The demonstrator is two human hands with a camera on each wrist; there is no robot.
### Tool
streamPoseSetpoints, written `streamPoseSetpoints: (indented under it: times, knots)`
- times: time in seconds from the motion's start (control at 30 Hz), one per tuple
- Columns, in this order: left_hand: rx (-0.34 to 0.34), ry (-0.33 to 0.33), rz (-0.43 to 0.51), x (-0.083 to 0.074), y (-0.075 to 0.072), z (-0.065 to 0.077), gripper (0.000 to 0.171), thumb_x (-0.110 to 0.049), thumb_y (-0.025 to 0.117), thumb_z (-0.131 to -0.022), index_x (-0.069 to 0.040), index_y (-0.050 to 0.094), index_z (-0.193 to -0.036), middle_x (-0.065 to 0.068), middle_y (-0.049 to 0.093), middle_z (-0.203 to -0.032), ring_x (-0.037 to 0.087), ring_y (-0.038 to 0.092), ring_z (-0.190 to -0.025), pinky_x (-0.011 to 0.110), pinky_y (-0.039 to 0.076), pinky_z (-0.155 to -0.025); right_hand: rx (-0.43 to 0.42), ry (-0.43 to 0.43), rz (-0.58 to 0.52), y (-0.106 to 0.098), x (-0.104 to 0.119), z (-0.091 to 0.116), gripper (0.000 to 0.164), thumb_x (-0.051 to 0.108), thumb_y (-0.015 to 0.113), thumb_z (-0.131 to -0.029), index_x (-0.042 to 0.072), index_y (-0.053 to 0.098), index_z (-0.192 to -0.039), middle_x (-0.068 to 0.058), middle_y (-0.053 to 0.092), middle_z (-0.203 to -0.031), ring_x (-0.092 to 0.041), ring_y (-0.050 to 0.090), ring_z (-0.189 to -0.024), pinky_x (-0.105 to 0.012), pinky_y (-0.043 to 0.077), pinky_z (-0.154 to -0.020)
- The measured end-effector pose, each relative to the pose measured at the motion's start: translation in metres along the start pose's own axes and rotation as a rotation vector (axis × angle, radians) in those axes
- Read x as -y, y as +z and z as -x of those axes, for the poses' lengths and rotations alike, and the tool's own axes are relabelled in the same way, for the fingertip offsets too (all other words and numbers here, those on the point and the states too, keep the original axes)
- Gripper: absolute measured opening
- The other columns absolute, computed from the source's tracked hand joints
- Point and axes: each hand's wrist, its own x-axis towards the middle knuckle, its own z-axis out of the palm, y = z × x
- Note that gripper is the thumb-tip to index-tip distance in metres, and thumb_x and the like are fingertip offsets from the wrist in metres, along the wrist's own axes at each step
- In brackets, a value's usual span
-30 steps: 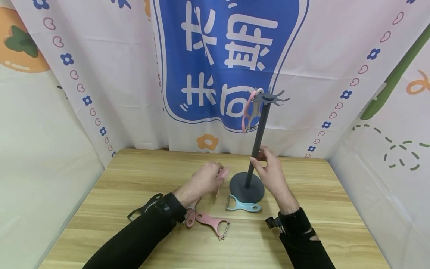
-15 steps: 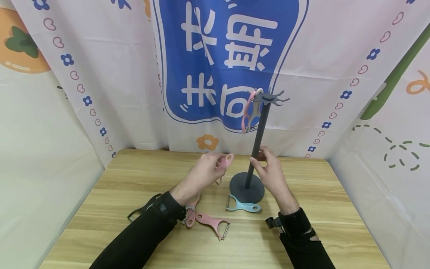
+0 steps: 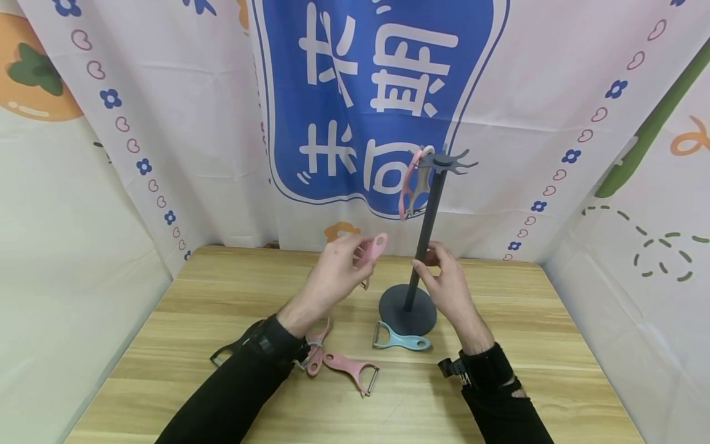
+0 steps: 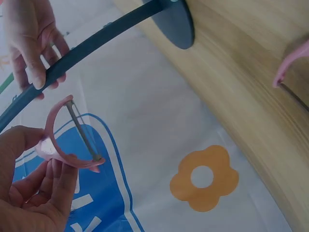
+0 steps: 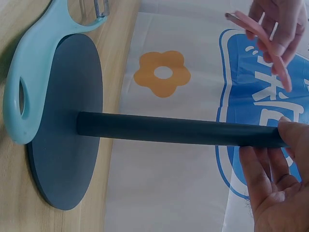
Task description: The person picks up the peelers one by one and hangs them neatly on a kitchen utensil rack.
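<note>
Our left hand (image 3: 335, 266) pinches a pink plastic Y-shaped peeler with a metal blade (image 3: 375, 248), handle hole up, well above the wood-grain tabletop (image 3: 432, 401). Our right hand (image 3: 448, 283), just right of it, is clamped round the pole of a dark grey round-based stand (image 3: 426, 228). Looks like the carry-to-rack step. Next move likely calls for raising the handle hole to a free curved prong (image 3: 466, 164) above our hands, pole held steady.
</note>
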Motion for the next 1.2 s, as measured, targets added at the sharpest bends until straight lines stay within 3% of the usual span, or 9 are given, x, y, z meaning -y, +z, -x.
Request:
streamPoseSetpoints:
  times: [0.57,0.97,1.2]
  knots:
    - [-0.174,0.117,0.110,-0.011,-0.009,-0.001,0.050,-0.007,0.085,-0.107,-0.006,0.071,-0.155,0.015,0.075,-0.135,0.029,0.080,-0.121,0.041,0.074,-0.107,0.007,0.006,-0.004,0.000,0.001,0.000,0.044,0.016,0.073,-0.118,0.003,0.061,-0.158,-0.026,0.073,-0.135,-0.045,0.076,-0.128,-0.065,0.073,-0.104]
    - [-0.298,0.169,0.236,-0.025,-0.019,-0.007,0.052,-0.010,0.084,-0.108,-0.006,0.070,-0.159,0.017,0.076,-0.139,0.032,0.081,-0.125,0.045,0.073,-0.111,0.008,0.004,0.000,0.000,0.000,0.000,0.044,0.017,0.073,-0.118,0.003,0.060,-0.158,-0.026,0.073,-0.135,-0.044,0.076,-0.128,-0.064,0.073,-0.104]
    - [-0.337,0.203,0.293,-0.035,-0.023,-0.012,0.052,-0.012,0.081,-0.111,-0.005,0.069,-0.161,0.019,0.075,-0.143,0.034,0.080,-0.126,0.045,0.072,-0.112,0.009,0.010,-0.002,0.000,0.000,0.000,0.044,0.017,0.073,-0.118,0.004,0.061,-0.159,-0.025,0.073,-0.134,-0.045,0.075,-0.130,-0.064,0.073,-0.104]
